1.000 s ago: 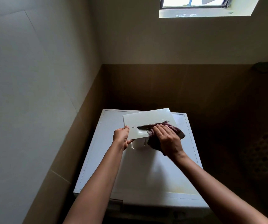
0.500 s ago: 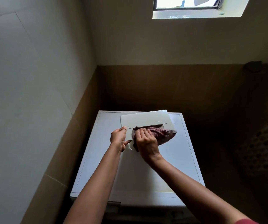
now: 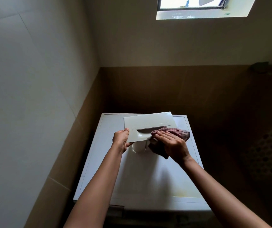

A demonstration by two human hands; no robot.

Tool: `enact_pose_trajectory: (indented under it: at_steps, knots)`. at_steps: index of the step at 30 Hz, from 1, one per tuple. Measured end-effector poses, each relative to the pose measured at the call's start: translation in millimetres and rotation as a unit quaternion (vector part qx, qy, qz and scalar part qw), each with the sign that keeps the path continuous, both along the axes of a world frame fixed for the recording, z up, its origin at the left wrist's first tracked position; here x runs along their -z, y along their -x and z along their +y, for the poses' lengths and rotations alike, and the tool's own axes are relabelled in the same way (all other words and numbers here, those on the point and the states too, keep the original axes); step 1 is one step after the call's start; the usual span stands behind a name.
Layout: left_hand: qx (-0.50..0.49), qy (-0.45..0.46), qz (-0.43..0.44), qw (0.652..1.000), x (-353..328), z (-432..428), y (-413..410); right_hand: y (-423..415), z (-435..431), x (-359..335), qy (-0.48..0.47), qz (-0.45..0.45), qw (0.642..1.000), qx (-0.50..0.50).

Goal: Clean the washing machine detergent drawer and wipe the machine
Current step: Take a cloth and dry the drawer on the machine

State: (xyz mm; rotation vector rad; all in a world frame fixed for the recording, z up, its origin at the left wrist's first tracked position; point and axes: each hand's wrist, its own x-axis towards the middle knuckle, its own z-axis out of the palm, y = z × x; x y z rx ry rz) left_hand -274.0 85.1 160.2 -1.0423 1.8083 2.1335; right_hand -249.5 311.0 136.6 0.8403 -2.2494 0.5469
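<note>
Drawer (image 3: 148, 124) from the washing machine (image 3: 148, 178) is up over its white top. My left hand (image 3: 121, 139) grips the drawer's left edge with curled fingers. My right hand (image 3: 173, 143) lies flat, fingers straight, and presses a reddish cloth (image 3: 181, 133) on the drawer's front, beside the handle dip.

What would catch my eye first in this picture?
Over a white washing machine in a corner, the left hand grips the detergent drawer by its left end while the right hand presses a reddish cloth against its front. A bright window glows high above.
</note>
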Motion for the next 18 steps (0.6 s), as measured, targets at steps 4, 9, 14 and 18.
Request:
enact_pose_trajectory:
  at_steps: [4, 9, 14, 18]
  knots:
    - [0.012, 0.0, -0.005, 1.0, 0, 0, 0, -2, 39, -1, 0.02, -0.069, 0.997, 0.029]
    - [0.037, 0.022, -0.019, 0.999, -1, -2, 0, -10, 38, -33, 0.325, -0.253, 0.906, 0.102]
    - [0.025, -0.002, -0.008, 1.0, -1, -3, -1, 23, 34, -77, 0.611, -0.241, 0.748, 0.1]
    - [0.019, -0.012, 0.0, 1.0, 0, -4, -1, 49, 19, -79, 0.401, -0.284, 0.861, 0.132]
